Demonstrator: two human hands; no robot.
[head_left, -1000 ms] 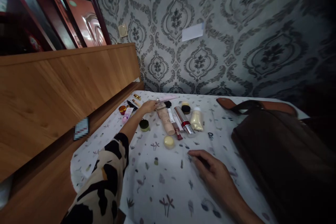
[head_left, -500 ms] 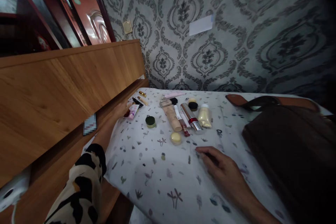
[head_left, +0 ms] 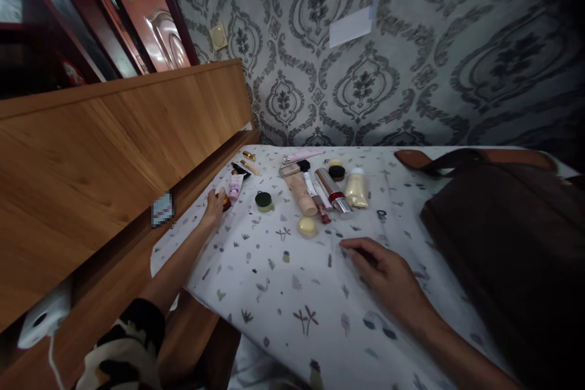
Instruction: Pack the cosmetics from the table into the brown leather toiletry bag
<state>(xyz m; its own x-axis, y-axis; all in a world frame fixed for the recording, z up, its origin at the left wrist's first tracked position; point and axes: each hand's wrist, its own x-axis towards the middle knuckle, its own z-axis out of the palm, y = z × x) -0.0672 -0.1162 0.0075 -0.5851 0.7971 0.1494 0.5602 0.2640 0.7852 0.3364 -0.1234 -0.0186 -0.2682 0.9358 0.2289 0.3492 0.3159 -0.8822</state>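
Note:
At the table's left side, my left hand (head_left: 214,208) has its fingers closed around a small dark red container (head_left: 225,201) with a hint of gold; the fingers cover much of it. Just beyond lies a pink tube (head_left: 235,186), beside a black item (head_left: 241,170). A round dark green jar (head_left: 264,201) sits to the right of these. My right hand (head_left: 384,268) rests on the cloth, holding nothing, with thumb and forefinger apart. Nearest it are a pale yellow round pot (head_left: 307,227), a silver tube with a red band (head_left: 336,195) and a cream-coloured tube (head_left: 356,189).
A dark brown bag (head_left: 498,244) takes up the right side. A beige tube (head_left: 301,194) and other cosmetics lie mid-table on the patterned cloth (head_left: 283,286). The wooden headboard (head_left: 128,140) runs along the left, with a white power socket (head_left: 43,320) below.
My left hand has drawn back toward me, bringing the small dark red container away from the pink tube. My right hand stays in place on the cloth. The view has tilted slightly.

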